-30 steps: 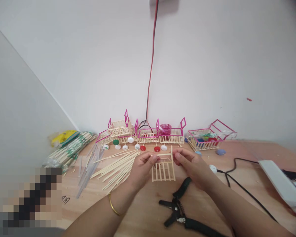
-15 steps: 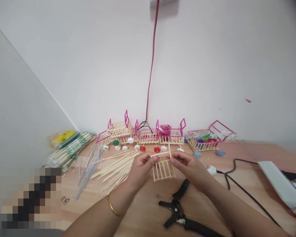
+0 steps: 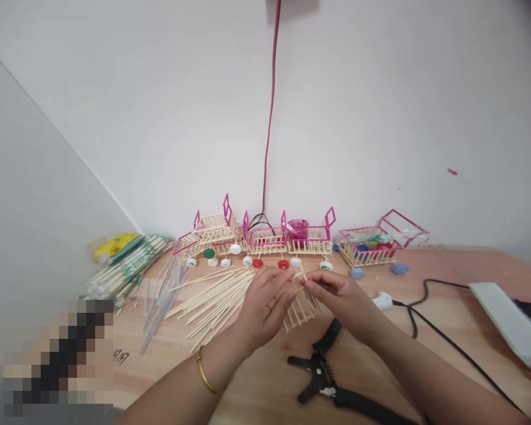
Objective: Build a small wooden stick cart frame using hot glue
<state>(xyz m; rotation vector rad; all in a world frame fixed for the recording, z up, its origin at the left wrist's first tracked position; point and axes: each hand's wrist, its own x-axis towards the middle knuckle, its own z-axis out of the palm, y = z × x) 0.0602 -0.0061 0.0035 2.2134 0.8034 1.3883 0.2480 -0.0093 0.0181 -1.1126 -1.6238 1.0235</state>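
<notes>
Over the front of the table, a small frame of pale wooden sticks (image 3: 301, 314) hangs slightly tilted between my hands. My right hand (image 3: 338, 295) pinches its upper right corner, where a short stick stands up. At the upper left, my left hand (image 3: 268, 307) closes thumb and fingers around the frame's edge, covering much of that side. Just below lies a pair of black-handled cutters (image 3: 318, 375), jaws towards the left. Loose wooden sticks (image 3: 212, 304) are spread beside my left wrist.
Stick carts (image 3: 265, 241) with pink edges and bottle-cap wheels line the wall. One holds a pink cup (image 3: 298, 229). A stick basket (image 3: 369, 251) stands further right, near a white-tipped corded tool (image 3: 383, 301) and a white box (image 3: 504, 321). Bagged sticks (image 3: 130, 265) and clear strips (image 3: 163, 301) lie left.
My left hand has shifted its hold, its fingers now reaching further over the frame. The frame has turned and tilted slightly. The view has shifted a little.
</notes>
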